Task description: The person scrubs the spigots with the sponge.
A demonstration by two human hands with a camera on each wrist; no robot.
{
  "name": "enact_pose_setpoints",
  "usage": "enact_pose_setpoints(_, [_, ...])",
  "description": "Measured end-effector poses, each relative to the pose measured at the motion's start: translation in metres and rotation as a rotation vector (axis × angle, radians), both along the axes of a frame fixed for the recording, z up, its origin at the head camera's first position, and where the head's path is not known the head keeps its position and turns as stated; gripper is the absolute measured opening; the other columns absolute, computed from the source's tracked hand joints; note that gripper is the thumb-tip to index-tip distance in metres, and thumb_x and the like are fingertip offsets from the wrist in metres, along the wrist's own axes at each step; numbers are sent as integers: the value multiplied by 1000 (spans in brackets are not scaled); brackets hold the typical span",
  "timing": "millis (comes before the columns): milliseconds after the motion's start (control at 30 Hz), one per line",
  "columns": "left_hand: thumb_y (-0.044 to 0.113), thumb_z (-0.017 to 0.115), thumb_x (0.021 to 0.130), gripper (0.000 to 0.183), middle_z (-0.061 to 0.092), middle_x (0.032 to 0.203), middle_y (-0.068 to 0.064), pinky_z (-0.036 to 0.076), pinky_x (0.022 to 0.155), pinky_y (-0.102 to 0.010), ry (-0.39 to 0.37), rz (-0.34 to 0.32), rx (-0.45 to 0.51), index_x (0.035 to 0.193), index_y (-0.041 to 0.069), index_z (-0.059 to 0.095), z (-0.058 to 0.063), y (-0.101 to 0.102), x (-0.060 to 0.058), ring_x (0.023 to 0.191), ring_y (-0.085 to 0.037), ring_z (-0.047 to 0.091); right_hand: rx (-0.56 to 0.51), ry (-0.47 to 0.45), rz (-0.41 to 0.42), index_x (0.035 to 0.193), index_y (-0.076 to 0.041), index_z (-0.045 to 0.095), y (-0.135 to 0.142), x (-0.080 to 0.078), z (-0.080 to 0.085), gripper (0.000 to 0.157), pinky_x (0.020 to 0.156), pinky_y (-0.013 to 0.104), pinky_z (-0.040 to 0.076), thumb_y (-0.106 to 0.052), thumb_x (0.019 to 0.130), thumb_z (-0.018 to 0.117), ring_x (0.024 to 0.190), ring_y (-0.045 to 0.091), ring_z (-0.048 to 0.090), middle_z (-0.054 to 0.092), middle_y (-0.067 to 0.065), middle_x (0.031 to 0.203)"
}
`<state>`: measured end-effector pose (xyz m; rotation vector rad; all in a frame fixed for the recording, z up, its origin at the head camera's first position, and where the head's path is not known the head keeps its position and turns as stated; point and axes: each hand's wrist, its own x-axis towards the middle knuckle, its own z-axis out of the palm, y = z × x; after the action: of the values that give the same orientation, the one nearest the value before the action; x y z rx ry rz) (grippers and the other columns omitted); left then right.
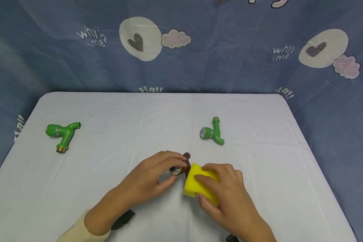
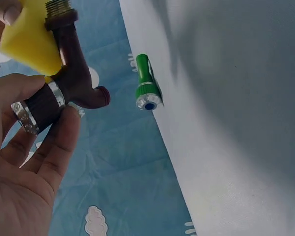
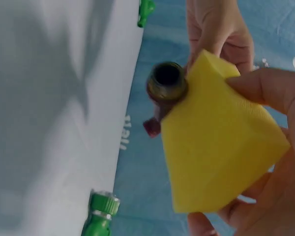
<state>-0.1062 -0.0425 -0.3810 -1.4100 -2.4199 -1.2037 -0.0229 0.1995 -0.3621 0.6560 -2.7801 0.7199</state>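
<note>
My left hand (image 1: 155, 174) grips a dark brown tap (image 2: 71, 73) by its ribbed knob, which has a silver band and a silver end cap. The tap's threaded inlet (image 3: 168, 81) faces the right wrist camera, and its short spout points off to the side. In my right hand (image 1: 227, 198) is a yellow sponge (image 1: 201, 183), pinched between thumb and fingers. One side of the sponge presses against the tap's body, as the left wrist view shows. Both hands are above the near middle of the white table.
A green tap (image 1: 65, 134) with a brass threaded end lies at the table's left. Another green tap (image 1: 214, 131) lies behind the hands, right of centre. White cloth covers the table (image 1: 260, 161), and a blue printed curtain (image 1: 217, 60) hangs behind it.
</note>
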Motion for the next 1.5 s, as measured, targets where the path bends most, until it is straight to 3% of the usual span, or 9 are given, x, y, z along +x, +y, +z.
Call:
enact_pose_setpoints(233, [5,73,85,45,56,130,3,41,100,-21,7,15,-21,126,15,58,1,-2,-2,120,-10,52,-30,-120,73,115,-28,68,9,5,5,29,89,37,32,-36,88,68,115,12,42,51,-9,126])
enact_pose_setpoints(533, [1,72,85,38,54,130,0,45,94,-18,-53,3,44,118,11,56,5,-4,-1,112,-10,56,-226,-107,-120,123,-25,64,35,-7,2,42,90,24,43,-23,83,77,116,11,43,53,-10,128])
enact_pose_setpoints(767, [1,73,84,39,54,129,-1,47,94,-22,-125,-28,114,117,12,55,8,2,2,117,-14,54,-286,-125,-100,128,-26,60,31,-7,-12,41,93,21,43,-26,89,72,118,10,44,51,-11,131])
enact_pose_setpoints(1067, [-5,76,79,40,54,127,-4,50,89,-23,-125,5,191,111,10,55,11,3,2,113,-16,56,-266,-182,-70,129,-31,58,24,0,-14,35,90,27,44,-30,95,63,117,8,45,50,-15,130])
enact_pose_setpoints(1233, [-6,77,78,41,54,126,-4,51,89,-24,-93,33,213,109,8,55,9,2,-3,109,-15,58,-293,-197,-43,127,-29,60,25,4,-12,34,93,24,45,-28,94,65,118,8,47,51,-14,128])
enact_pose_setpoints(1500, [3,75,83,40,54,128,2,50,92,-25,-133,130,180,117,11,54,7,3,-21,110,-11,56,-323,-167,-69,126,-27,61,32,9,-17,37,92,20,44,-21,90,70,115,11,49,54,-11,127])
